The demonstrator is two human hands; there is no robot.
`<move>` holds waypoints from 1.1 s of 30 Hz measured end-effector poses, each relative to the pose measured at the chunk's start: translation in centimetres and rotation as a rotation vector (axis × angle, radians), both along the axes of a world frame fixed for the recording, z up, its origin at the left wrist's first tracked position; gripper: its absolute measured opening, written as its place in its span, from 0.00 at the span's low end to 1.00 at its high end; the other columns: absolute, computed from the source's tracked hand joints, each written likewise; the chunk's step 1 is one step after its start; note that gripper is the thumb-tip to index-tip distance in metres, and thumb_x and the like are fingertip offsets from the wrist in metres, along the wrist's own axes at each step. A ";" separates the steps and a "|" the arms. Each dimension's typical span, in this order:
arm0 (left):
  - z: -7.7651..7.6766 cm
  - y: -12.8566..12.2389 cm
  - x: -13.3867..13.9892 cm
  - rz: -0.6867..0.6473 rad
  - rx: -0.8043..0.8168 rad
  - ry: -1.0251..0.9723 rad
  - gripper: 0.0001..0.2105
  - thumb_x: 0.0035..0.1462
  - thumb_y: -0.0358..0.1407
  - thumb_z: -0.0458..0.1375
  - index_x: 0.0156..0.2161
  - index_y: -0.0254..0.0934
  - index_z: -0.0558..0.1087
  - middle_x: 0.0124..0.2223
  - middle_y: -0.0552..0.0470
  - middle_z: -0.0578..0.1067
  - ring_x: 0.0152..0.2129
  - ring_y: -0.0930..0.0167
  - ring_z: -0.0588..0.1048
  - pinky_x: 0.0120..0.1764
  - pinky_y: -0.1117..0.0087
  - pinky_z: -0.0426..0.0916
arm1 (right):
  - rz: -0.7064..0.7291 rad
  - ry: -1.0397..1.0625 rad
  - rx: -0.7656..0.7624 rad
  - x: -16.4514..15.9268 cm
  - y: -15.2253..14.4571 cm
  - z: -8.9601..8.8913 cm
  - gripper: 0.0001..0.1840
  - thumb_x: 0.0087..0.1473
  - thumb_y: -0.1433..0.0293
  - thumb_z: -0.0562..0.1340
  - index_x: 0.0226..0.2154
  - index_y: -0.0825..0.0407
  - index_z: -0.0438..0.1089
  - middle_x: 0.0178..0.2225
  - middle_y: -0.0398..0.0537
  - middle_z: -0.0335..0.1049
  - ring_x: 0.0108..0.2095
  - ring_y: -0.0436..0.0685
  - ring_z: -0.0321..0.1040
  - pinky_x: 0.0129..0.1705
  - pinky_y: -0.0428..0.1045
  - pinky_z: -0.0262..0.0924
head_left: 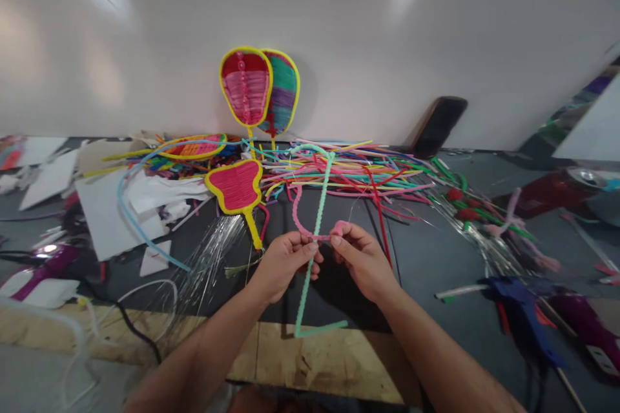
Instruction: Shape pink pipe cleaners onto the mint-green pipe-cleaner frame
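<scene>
Between my two hands runs a curved pink pipe cleaner (296,211), crossing a mint-green pipe cleaner (323,197) with a bent lower end. My left hand (289,263) pinches the pink one beside the crossing; its fingers also lie against the green one. To the right, my right hand (362,262) closes thumb and fingertips on the pink one's other part, where it curls up. The green one stands tall above my hands, with a curved top. Just left lies a pink, yellow-edged fan shape (235,187) with a yellow handle.
Many coloured pipe cleaners (349,171) are heaped along the wall. Two round fans (246,90) lean there, and a phone (438,126) stands to their right. Silver tinsel strands (213,261) spread at left. A blue glue gun (520,316) and a red can (552,190) are at right.
</scene>
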State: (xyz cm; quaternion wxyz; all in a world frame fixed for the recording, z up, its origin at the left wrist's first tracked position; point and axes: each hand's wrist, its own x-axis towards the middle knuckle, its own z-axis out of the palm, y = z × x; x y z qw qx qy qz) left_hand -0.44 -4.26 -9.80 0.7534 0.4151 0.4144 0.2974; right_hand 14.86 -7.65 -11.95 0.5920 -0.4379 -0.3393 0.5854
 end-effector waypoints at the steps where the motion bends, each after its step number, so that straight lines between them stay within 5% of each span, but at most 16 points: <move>1: 0.0 -0.1 0.0 -0.004 -0.021 0.003 0.13 0.46 0.40 0.63 0.31 0.33 0.67 0.25 0.54 0.73 0.17 0.76 0.71 0.22 0.75 0.67 | 0.003 -0.005 -0.005 -0.1 0.0 -0.1 0.09 0.46 0.64 0.67 0.29 0.51 0.69 0.27 0.40 0.62 0.23 0.46 0.56 0.25 0.44 0.52; 14: -0.7 -0.5 0.4 0.020 -0.050 0.000 0.16 0.44 0.41 0.65 0.32 0.34 0.67 0.26 0.54 0.74 0.19 0.75 0.73 0.24 0.73 0.69 | 0.025 -0.073 -0.014 -0.5 -0.1 0.2 0.09 0.47 0.63 0.66 0.26 0.51 0.70 0.24 0.41 0.63 0.23 0.48 0.55 0.26 0.46 0.52; 21: -0.5 0.4 0.3 0.210 0.060 -0.012 0.14 0.46 0.43 0.63 0.30 0.35 0.67 0.26 0.58 0.70 0.22 0.77 0.71 0.28 0.75 0.70 | 0.047 -0.132 0.016 -0.2 0.1 -0.2 0.11 0.48 0.62 0.65 0.26 0.53 0.69 0.22 0.39 0.59 0.23 0.47 0.53 0.26 0.44 0.51; 26: -0.6 0.7 0.1 0.242 0.128 0.027 0.12 0.45 0.41 0.64 0.29 0.35 0.68 0.24 0.57 0.71 0.22 0.76 0.72 0.29 0.73 0.70 | 0.057 0.093 -0.093 -0.5 0.3 -0.9 0.14 0.43 0.63 0.68 0.34 0.51 0.72 0.24 0.39 0.63 0.22 0.45 0.58 0.25 0.44 0.54; 33: -0.8 0.5 0.2 0.245 0.243 0.099 0.11 0.45 0.40 0.63 0.28 0.34 0.69 0.25 0.56 0.72 0.23 0.76 0.71 0.31 0.74 0.68 | 0.085 0.201 -0.147 -1.3 0.2 -1.2 0.12 0.42 0.63 0.69 0.26 0.53 0.71 0.23 0.39 0.63 0.21 0.45 0.59 0.23 0.43 0.56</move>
